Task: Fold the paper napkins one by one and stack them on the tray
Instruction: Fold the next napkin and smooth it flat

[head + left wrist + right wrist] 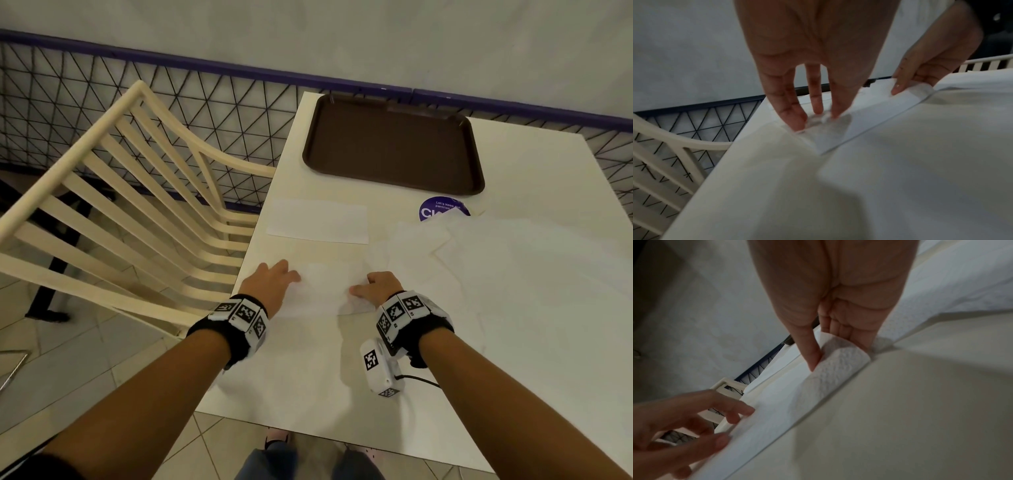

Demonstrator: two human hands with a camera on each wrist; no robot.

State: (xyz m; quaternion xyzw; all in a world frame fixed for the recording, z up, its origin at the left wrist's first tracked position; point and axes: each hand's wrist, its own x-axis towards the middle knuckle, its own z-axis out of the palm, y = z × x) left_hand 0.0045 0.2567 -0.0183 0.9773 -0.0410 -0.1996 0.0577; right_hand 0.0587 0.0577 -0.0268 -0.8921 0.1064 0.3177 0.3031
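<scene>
On the white table (308, 377), a paper napkin (322, 289) lies flat between both hands. The left hand (270, 281) presses its left end with straight fingers, and the right hand (380, 286) pinches its right edge, curling it up.

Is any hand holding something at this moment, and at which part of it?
The right hand pinches the napkin at its right end, curling that end up. The left hand only presses straight fingers on the left end.
</scene>
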